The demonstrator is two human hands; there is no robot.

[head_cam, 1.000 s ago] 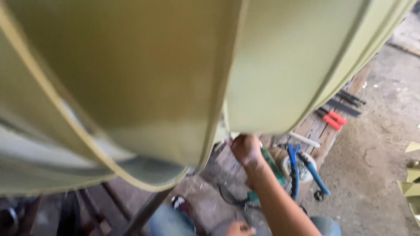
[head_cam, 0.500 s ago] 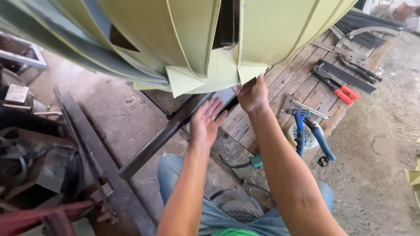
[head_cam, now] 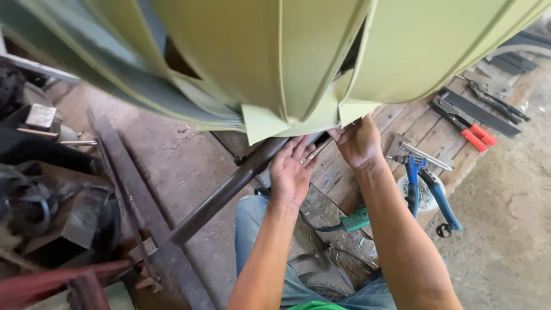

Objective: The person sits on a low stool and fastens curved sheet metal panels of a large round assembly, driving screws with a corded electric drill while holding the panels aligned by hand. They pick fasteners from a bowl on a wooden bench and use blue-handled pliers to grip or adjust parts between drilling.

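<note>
Workshop floor of rough concrete [head_cam: 183, 166], with weathered wooden planks [head_cam: 402, 129] laid on the right side. Nearest the camera: blue denim jeans [head_cam: 252, 212] on the person's knees and two bare forearms reaching up and away. By the knees lies a green-bodied power tool with black cord [head_cam: 354, 220]. Just right of the right forearm sits a blue-handled hand riveter [head_cam: 422, 181], lying over a round white container of small metal bits [head_cam: 426, 195]. Left edge holds dark scrap metal clutter [head_cam: 51, 212] and a long rusty steel bar [head_cam: 123, 172]; a dark steel pipe [head_cam: 229, 189] runs diagonally from the floor up toward the hands.

Left hand [head_cam: 293, 166] is open, palm up, fingers spread and loosely extended, just under the bottom edge of the large pale green sheet-metal body [head_cam: 275, 63]; cannot tell whether the fingertips touch it. Right hand [head_cam: 359, 140] is closed into a pinch, gripping the lower corner of a folded pale green sheet-metal flap [head_cam: 354, 110] that hangs from the body's bottom seam. A second, similar flap [head_cam: 261, 121] hangs just left of the left hand, apart from it. The green body fills the whole upper frame, overhanging both hands.

Farther right on the planks: red-handled snips [head_cam: 473, 133] and flat dark metal strips [head_cam: 479, 112]. No labels or signs readable.
</note>
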